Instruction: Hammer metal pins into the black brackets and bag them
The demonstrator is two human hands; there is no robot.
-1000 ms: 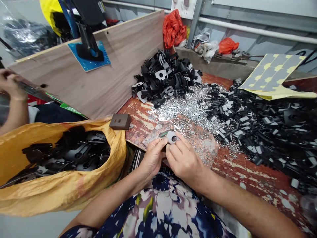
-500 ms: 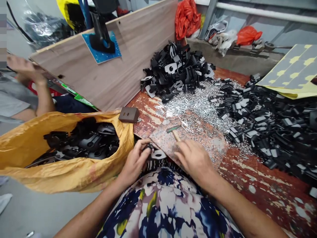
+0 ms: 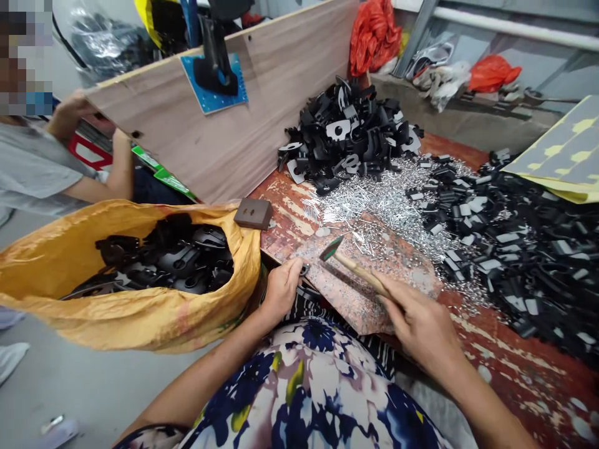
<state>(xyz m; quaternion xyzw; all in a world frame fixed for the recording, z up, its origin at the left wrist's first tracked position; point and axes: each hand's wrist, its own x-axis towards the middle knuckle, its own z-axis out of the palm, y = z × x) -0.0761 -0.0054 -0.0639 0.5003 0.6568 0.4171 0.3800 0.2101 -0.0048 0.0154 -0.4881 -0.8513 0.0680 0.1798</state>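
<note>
A small hammer [image 3: 360, 269] with a wooden handle and a greenish head is gripped in my right hand [image 3: 423, 321]. Its head is raised over a speckled stone slab [image 3: 405, 274]. At the slab's near left edge, my left hand [image 3: 282, 290] pinches a black plastic part [image 3: 304, 269], mostly hidden by the fingers. Beyond the slab lies a spread of thin silver metal pins [image 3: 360, 199], some of them on the slab itself. Behind the pins rises a heap of black plastic clips [image 3: 322, 143]. More black pieces [image 3: 515, 255] form a broad pile on the right.
An orange woven sack [image 3: 154, 330] holding black parts stands at my left. A brown block [image 3: 253, 214] rests at its rim. An upright wooden board [image 3: 262, 87] borders the worn red table [image 3: 496, 349]. Another person's arm [image 3: 122, 165] is at far left. Yellow-backed sheets [image 3: 561, 149] lie at right.
My right hand has drawn back to the right, lifting the hammer off the slab. The left hand has moved up to the slab's edge with the black part. The view has shifted slightly.
</note>
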